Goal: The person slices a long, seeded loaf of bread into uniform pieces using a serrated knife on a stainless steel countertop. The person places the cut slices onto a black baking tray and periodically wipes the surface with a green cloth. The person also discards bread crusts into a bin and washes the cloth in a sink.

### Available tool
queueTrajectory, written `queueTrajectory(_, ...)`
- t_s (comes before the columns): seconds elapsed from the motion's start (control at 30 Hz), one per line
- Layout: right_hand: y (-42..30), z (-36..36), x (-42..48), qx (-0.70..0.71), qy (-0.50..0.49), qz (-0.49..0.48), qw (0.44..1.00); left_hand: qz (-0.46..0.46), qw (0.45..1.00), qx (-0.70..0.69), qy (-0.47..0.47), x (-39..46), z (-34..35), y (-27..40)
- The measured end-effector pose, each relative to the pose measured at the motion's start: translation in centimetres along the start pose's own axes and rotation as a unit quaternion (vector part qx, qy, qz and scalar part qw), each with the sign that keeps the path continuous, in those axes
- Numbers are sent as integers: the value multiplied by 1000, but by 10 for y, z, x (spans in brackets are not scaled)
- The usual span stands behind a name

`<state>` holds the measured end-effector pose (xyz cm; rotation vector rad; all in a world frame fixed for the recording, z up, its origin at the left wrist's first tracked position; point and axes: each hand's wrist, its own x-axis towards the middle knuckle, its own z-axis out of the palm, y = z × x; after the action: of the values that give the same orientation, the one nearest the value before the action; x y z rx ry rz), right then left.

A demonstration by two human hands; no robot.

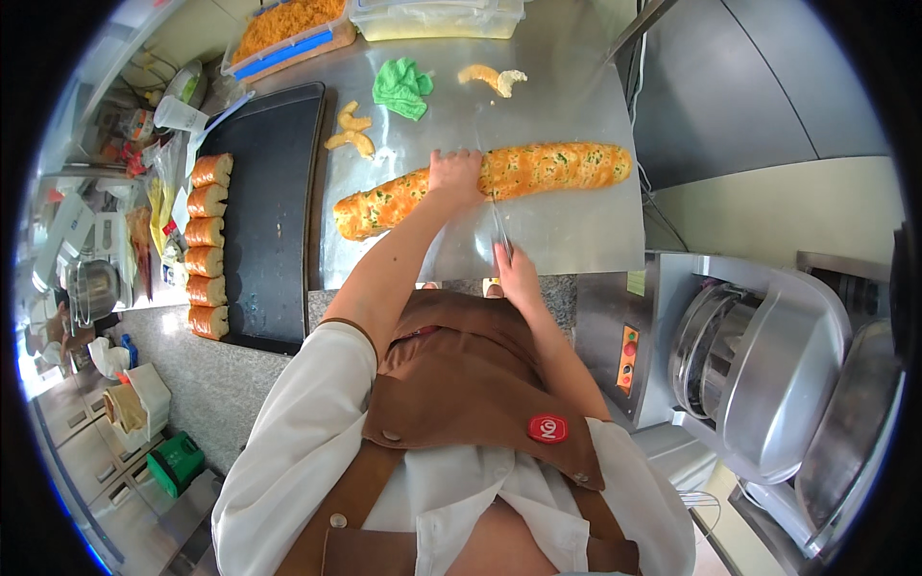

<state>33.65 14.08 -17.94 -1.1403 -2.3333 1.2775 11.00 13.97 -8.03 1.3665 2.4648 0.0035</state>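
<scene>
A long golden roll cake (555, 170) flecked with green lies across the steel worktop (569, 237). My left hand (456, 175) presses on it near its middle, fingers over the far side. In my right hand (517, 272) is the handle of a knife (500, 219), its blade against the roll's near side just right of my left hand. The blade is thin and partly blurred, so how deep it sits I cannot tell. Curved cake offcuts (351, 129) rest beyond the roll's left part, and another offcut (493, 78) lies farther back.
On the left, a black baking tray (270, 216) carries a row of several glossy roll pieces (205, 232). A crumpled green cloth (403, 88) lies behind the roll. At the back stand a tub of orange-brown shreds (288, 29) and a clear plastic box (438, 20). A mixer (763, 374) stands right.
</scene>
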Motion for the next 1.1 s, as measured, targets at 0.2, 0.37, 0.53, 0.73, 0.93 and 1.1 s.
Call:
queueTrajectory(0.2,36,-73,-113,-9,-147,158,976,-10,1000,-17,1,4,6,-9)
queueTrajectory(0.37,12,-139,-145,-89,-157,170,969,-7,1000,-20,-20,5,2,-6)
queueTrajectory(0.53,-7,-147,-144,-47,-119,178,976,53,994,-72,56,-2,6,-18)
queueTrajectory(0.73,-42,-116,-105,30,-132,143,981,27,941,-191,277,-74,-10,-49)
queueTrajectory(0.93,-56,-67,-70,106,-167,104,975,-210,872,-387,215,-159,16,-38)
queueTrajectory(1.1,-77,-45,-61,92,-161,80,979,-208,863,-418,194,-162,36,-57)
